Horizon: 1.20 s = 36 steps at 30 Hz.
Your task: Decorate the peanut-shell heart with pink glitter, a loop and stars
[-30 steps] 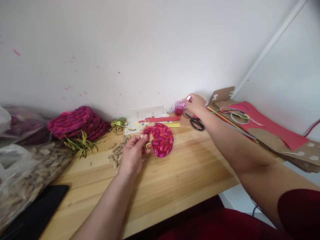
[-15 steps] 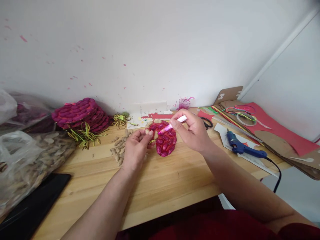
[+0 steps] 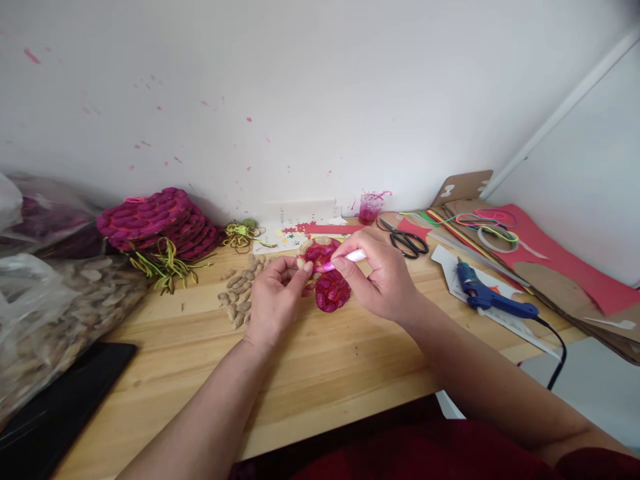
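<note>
My left hand (image 3: 276,299) pinches the left edge of a round red piece (image 3: 333,292) covered with peanuts, holding it above the table. Most peanuts on it are painted magenta; a few near its top and left edge are still bare tan. In my right hand (image 3: 383,280) is a paintbrush (image 3: 356,255) with a white handle, gripped between thumb and fingers. Its pink-stained end meets the piece close to my left thumb; the tip is hard to make out. Part of the piece is hidden behind my right fingers. Loose peanuts (image 3: 240,290) lie left of my left hand.
Pink paint stands in a clear cup (image 3: 370,210) by the wall, near black scissors (image 3: 409,243). A blue glue gun (image 3: 495,300) lies right. To the left are stacked magenta peanut discs (image 3: 150,223), a peanut bag (image 3: 95,293) and a black flat object (image 3: 75,393).
The brush in my right hand has moved down and left, from the middle of the piece toward my left thumb. My left hand keeps its hold. The view has shifted slightly.
</note>
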Tool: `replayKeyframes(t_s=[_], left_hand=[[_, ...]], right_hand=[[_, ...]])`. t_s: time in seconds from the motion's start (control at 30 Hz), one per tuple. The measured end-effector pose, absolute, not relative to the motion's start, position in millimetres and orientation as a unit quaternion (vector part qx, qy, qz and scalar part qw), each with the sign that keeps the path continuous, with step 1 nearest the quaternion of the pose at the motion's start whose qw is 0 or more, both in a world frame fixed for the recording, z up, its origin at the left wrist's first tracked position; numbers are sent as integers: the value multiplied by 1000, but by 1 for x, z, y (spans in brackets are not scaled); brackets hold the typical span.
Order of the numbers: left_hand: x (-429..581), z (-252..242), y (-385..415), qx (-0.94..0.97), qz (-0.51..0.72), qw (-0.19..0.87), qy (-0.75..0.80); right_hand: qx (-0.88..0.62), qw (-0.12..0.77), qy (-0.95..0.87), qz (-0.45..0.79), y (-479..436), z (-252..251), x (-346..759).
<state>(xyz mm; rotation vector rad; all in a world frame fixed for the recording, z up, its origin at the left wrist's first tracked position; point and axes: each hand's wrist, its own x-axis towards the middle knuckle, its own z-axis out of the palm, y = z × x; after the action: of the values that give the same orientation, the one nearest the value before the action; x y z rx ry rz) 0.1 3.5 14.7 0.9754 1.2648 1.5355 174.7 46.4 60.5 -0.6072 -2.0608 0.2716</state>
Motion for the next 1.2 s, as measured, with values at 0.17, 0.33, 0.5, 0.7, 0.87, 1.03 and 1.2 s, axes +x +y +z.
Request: replayKeyframes(t_s=[0.17, 0.33, 0.5, 0.7, 0.87, 1.03, 1.2], left_hand=[[1, 17, 3, 388, 613, 450, 521], [-1, 13, 2, 423, 596, 421, 538], [-1, 8, 2, 456, 588, 379, 551], [2, 13, 0, 439, 614, 384, 532], [3, 14, -1, 446, 616, 380, 527], [3, 13, -1, 447, 620, 371, 528], [2, 12, -1, 449, 618, 373, 527]], right_hand=[[-249, 464, -841, 121, 46, 61, 177], [-243, 457, -847, 124, 48, 61, 177], [-249, 482, -837, 69, 50, 62, 179], [-254, 483, -830, 117, 47, 61, 177], [-287, 502, -812, 82, 47, 59, 177], [-277, 487, -822, 105, 45, 60, 177], [-291, 510, -805, 82, 46, 58, 177]])
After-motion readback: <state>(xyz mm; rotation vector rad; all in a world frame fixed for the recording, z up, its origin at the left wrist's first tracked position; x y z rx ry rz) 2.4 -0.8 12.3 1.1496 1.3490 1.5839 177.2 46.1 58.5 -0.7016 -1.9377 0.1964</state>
